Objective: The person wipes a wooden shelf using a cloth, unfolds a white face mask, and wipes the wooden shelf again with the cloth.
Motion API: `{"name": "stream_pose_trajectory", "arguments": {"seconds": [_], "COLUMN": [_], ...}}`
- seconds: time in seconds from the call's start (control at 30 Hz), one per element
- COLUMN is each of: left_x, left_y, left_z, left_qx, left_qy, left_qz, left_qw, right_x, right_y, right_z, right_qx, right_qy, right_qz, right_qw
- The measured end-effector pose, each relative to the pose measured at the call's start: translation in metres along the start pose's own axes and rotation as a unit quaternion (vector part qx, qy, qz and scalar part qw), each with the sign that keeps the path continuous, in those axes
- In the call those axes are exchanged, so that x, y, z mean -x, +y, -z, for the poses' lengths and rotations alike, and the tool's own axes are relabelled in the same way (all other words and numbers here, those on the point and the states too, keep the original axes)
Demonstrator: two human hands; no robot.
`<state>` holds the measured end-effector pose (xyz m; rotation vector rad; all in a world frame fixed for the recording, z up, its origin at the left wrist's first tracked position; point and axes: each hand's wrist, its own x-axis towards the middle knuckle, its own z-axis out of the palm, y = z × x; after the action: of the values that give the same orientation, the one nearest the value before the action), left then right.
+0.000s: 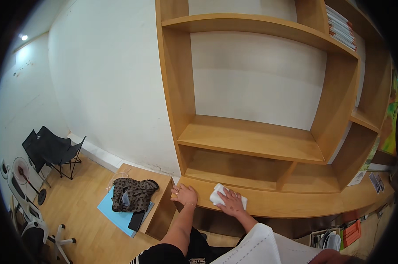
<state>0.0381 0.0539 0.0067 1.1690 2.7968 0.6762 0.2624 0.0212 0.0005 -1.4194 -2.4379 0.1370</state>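
Observation:
My left hand (185, 195) rests on the left end of the wooden ledge (260, 204) below the shelves, its fingers spread and nothing in them. A folded white cloth (217, 194) lies on the same ledge, a little to the right. My right hand (232, 202) presses down on this cloth, palm over it and fingers across its top. Part of the cloth is hidden beneath that hand.
Above the ledge rises a wooden shelf unit (251, 152), with a stack of papers (341, 28) at upper right. A low cabinet (164, 182) at left bears a patterned brown bag (135, 196), a blue folder (115, 215) and a black phone (136, 221). A box (324, 240) stands lower right.

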Motion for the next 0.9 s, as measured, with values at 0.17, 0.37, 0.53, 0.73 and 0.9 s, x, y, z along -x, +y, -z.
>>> {"name": "stream_pose_trajectory", "arguments": {"seconds": [0.17,0.37,0.53,0.73,0.9], "left_x": [0.001,-0.003,-0.002,0.000,-0.001], "left_y": [0.004,0.001,0.001,0.004,0.002], "left_z": [-0.003,-0.014,-0.011,-0.006,-0.006], "left_qx": [0.001,-0.006,-0.009,0.005,-0.003], "left_qy": [0.003,0.008,0.009,0.005,0.007], "left_qz": [-0.001,-0.006,-0.009,-0.012,-0.008], "left_qw": [1.000,1.000,1.000,1.000,1.000], "right_x": [0.040,0.095,0.141,0.197,0.223], "right_y": [0.040,0.093,0.141,0.204,0.249], "right_z": [0.020,0.046,0.071,0.094,0.104], "right_qx": [0.013,0.027,0.038,0.072,0.096], "right_qy": [0.020,0.063,0.070,0.092,0.113], "right_qz": [-0.046,-0.084,-0.139,-0.243,-0.350], "right_qw": [0.999,0.994,0.987,0.963,0.925]}}
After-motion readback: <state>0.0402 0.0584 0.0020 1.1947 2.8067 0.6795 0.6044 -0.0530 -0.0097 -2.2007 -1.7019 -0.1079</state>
